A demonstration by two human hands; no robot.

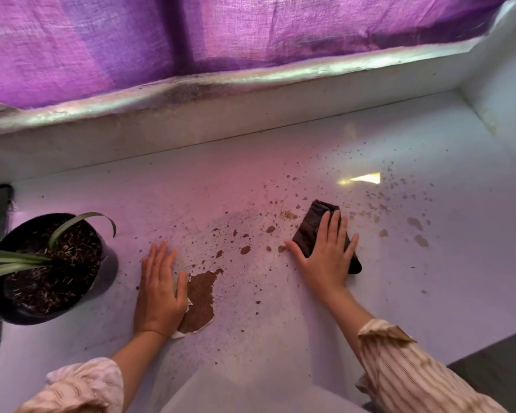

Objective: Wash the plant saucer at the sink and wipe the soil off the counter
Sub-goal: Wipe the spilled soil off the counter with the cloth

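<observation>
A white counter [280, 338] under a purple curtain [221, 34] is lying before us, soil [198, 299] scattered across it. We are pressing our flat right hand [325, 257] on a dark cloth [312, 222] at 1 o'clock. Our flat left hand [158, 290] is resting beside the biggest patch at 7 o'clock. A pot [42, 269] is standing at 9 o'clock.

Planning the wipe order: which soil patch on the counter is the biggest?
The brown soil patch beside the left hand, by its thumb; the others are small flecks.
</observation>
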